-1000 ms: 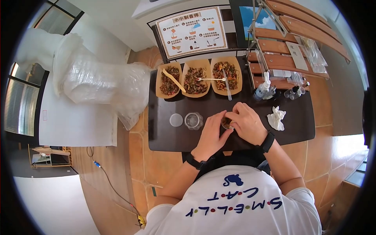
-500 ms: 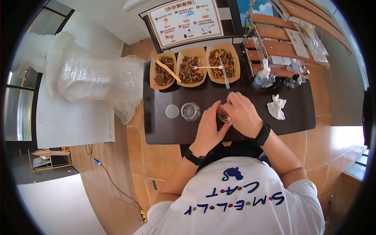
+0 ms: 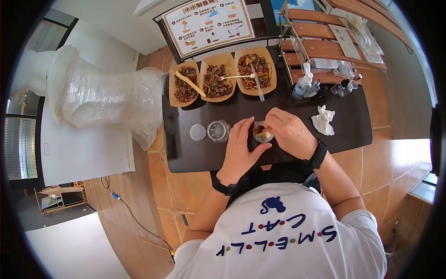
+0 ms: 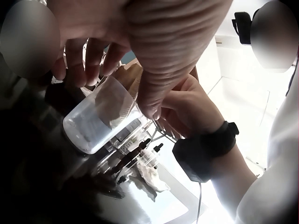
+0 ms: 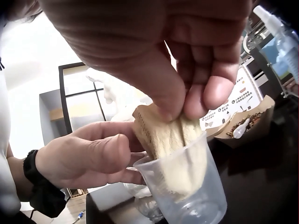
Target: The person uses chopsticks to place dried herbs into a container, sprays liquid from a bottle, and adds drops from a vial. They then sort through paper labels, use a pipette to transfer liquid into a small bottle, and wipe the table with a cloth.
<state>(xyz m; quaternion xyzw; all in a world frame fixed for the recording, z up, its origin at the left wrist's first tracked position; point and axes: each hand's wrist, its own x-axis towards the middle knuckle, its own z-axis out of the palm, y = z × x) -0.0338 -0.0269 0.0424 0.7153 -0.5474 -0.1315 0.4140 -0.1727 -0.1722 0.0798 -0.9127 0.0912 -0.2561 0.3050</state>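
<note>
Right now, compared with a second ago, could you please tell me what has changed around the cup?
The right hand has shifted rightward, uncovering more of the cup; it pinches a pale pouch, though its earlier grip is hidden. The left hand stays beside the cup. The jar, white disc and three trays stayed put.

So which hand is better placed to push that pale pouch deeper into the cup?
Probably the right hand: its thumb and fingers pinch the pale pouch, partly inside the cup. The left hand is beside the cup, not gripping the pouch.
</note>
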